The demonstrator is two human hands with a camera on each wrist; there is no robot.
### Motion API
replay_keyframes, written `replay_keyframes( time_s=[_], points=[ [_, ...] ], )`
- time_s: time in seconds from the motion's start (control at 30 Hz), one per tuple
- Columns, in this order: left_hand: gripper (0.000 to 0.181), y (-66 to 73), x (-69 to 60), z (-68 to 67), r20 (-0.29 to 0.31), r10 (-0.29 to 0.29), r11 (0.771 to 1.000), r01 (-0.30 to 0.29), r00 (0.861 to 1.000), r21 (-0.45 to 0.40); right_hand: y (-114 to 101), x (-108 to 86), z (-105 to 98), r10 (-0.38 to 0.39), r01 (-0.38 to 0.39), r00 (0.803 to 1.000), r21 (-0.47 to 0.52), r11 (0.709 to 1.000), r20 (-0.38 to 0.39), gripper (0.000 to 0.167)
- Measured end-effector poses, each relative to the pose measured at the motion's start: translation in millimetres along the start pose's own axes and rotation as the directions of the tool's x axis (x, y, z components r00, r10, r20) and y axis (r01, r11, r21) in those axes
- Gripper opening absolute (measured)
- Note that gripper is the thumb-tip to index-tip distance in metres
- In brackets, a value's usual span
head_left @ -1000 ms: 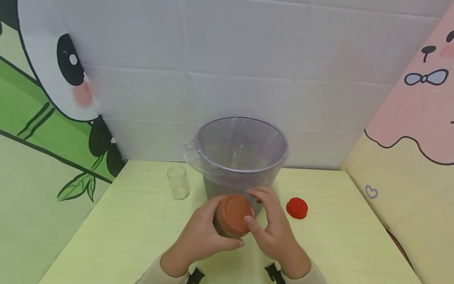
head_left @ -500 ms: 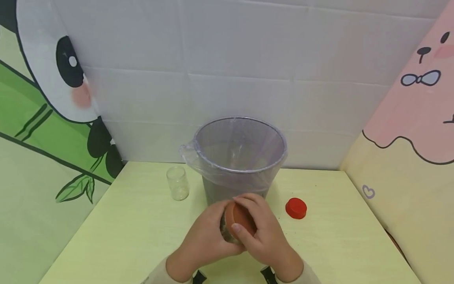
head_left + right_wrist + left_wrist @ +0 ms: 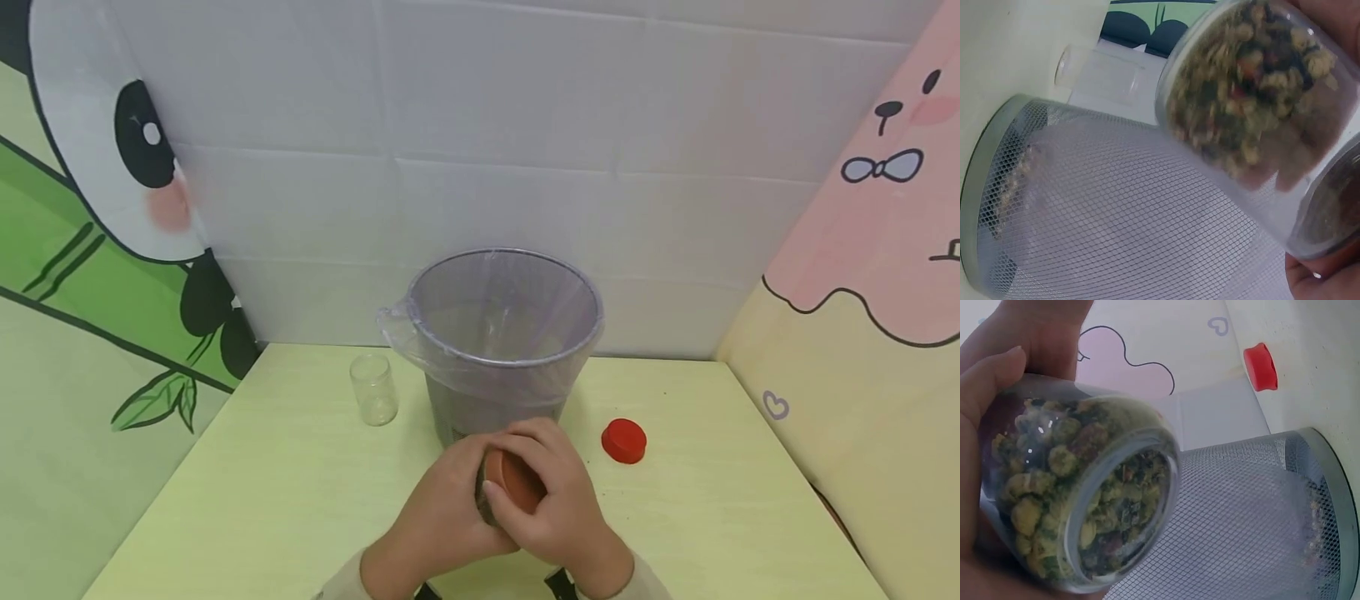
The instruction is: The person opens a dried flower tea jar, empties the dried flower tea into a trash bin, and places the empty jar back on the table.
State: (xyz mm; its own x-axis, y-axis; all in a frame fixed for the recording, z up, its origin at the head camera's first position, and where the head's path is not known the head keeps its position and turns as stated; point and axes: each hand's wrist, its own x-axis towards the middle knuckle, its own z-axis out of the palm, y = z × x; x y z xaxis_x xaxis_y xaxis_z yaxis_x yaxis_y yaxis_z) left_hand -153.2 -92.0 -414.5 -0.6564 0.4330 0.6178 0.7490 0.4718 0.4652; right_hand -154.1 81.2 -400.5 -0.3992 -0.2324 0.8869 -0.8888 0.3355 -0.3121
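Worktop (image 3: 712,500): spreading below and around the fingers, carrying bin, glass and cap
Mesh bin (image 3: 487,408): standing upright just beyond the fingers, probably sitting there for easy reach by either hand
Bin liner (image 3: 401,329): draping over the rim, bunching out beyond and left of the fingers; likely keeping the mesh clean
Left hand (image 3: 442,508): fingers curling round the jar, clamped on its side; seemingly steadying the body
Right hand (image 3: 562,500): fingers and thumb clamping over the brown lid; seemingly getting purchase on its rim
Jar (image 3: 1016,506): being held tilted between both hands' fingers, above the worktop, near side of bin; lid end facing right fingers, base facing away from them
Jar contents (image 3: 1216,106): dried buds and flowers, yellow-green with reddish and dark bits, filling much of the jar; some room showing toward the lid
Glass (image 3: 373,392): standing upright beyond and left of the fingers; nothing showing inside
Brown speckled matter (image 3: 1315,531): showing low through the mesh, beyond the fingers; cannot tell what
Brown lid (image 3: 520,482): sitting on the jar, right fingers partly hiding it
Red cap (image 3: 624,441): lying right of the right fingers, apart from everything
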Motion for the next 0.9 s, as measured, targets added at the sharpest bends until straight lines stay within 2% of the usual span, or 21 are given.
replay_keyframes(
  time_s=[0.1, 0.27, 0.5, 0.57, 0.67, 0.8, 0.9],
  points=[
    [0.075, -1.2, 0.0, 2.3, 0.001, 0.035, 0.999, -0.035, 0.999, 0.003, -1.0, 1.0, 0.7, -0.050, 0.050, 0.998, -0.008, 0.999, -0.050, 0.032],
    [0.076, -4.1, 0.5, 2.9, -0.006, 0.088, 0.996, -0.088, 0.996, 0.031, -2.3, 2.1, 0.8, -0.079, 0.078, 0.995, -0.008, 0.997, -0.068, 0.031],
    [0.078, -4.4, -0.4, -1.1, 0.025, 0.085, 0.996, -0.086, 0.996, 0.030, -2.6, 3.5, 1.3, -0.100, 0.101, 0.992, 0.014, 0.995, -0.072, 0.031],
    [0.079, -5.2, -0.3, -2.7, 0.032, 0.106, 0.994, -0.107, 0.994, 0.034, -3.4, 4.7, 1.8, -0.126, 0.128, 0.989, 0.019, 0.992, -0.078, 0.030],
    [0.082, -7.1, 0.3, -6.4, 0.066, 0.153, 0.988, -0.150, 0.986, -0.045, -6.7, 10.0, 0.2, -0.218, 0.221, 0.973, 0.033, 0.975, -0.077, 0.029],
    [0.086, -6.6, 3.6, -12.3, 0.092, 0.225, 0.962, -0.207, 0.970, -0.178, -11.0, 18.4, -4.1, -0.348, 0.352, 0.935, 0.059, 0.934, -0.066, 0.031],
    [0.084, -3.8, 5.9, -15.6, 0.082, 0.250, 0.955, -0.232, 0.965, -0.184, -11.0, 20.5, -6.3, -0.382, 0.385, 0.923, 0.071, 0.920, -0.056, 0.034]
  ],
)
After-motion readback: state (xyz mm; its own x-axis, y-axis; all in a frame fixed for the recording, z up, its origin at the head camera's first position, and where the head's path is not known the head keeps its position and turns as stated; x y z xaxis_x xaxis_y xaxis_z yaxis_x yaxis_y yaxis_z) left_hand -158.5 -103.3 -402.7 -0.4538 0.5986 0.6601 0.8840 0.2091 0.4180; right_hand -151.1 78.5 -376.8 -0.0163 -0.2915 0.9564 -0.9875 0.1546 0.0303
